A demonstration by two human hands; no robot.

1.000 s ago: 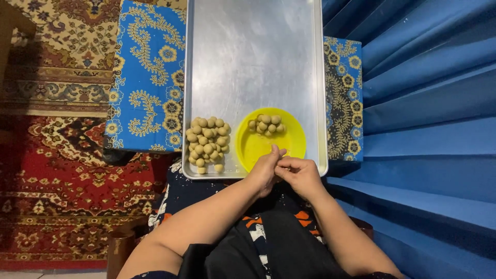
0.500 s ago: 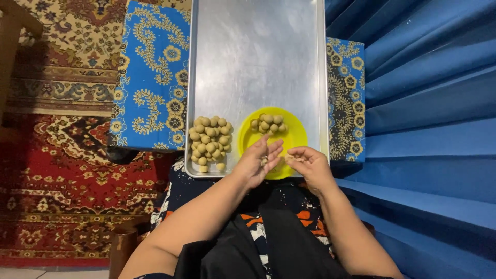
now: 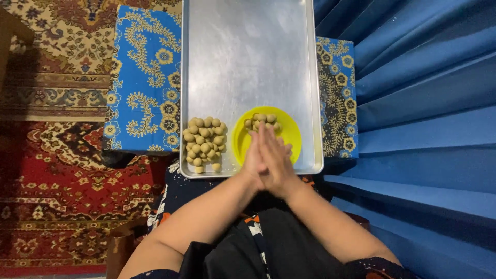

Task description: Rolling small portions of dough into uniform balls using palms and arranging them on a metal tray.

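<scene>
Head view: left hand (image 3: 257, 157) & right hand (image 3: 279, 161) are pressed palm to palm, fingers straight and together, over yellow bowl (image 3: 289, 135) on metal tray (image 3: 248, 57). Anything between palms can't be told. Dough balls (image 3: 205, 142) are piled just left of the bowl. Judged: rolling is best done w/ light, even pressure.

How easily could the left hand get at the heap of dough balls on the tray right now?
Probably easily. The left hand is pressed palm to palm with the right hand over the yellow plate. The heap of dough balls lies just beside it on the tray, nothing between.
</scene>
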